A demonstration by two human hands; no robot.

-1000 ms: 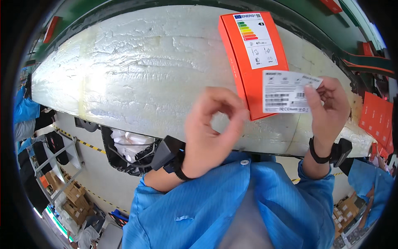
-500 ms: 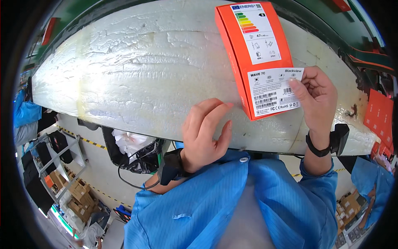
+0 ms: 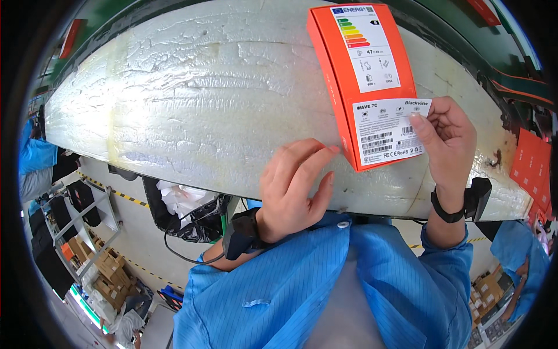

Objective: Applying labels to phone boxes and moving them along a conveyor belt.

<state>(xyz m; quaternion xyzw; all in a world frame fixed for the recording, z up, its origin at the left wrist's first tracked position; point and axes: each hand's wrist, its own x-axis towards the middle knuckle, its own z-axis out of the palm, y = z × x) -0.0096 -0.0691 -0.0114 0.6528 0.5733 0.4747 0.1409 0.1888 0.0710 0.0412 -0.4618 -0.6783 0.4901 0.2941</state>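
Note:
An orange-red box (image 3: 325,64) lies at a slight tilt on the worktable (image 3: 192,104), with a white energy label (image 3: 363,52) on its upper part. Over the lower end of the box is a white printed sticker (image 3: 378,131), its right edge reaching past the box side. My right hand (image 3: 447,131) pinches that sticker's right part, thumb on top. How much of the sticker touches the box I cannot tell. Beside the box's lower left corner my left hand (image 3: 296,183) hovers with fingers spread and bent, holding nothing; its index fingertip comes close to the box.
More orange-red boxes (image 3: 532,168) stand at the table's right end. Below the table's front edge is a bin with a black liner (image 3: 203,224) holding white waste. A metal rack (image 3: 81,224) and cardboard boxes (image 3: 110,273) are at lower left. Other people in blue (image 3: 38,151) work at both sides.
Box and sticker have shifted slightly to the right and down in view. Both hands moved a little the same way, and my right hand keeps its pinch on the sticker.

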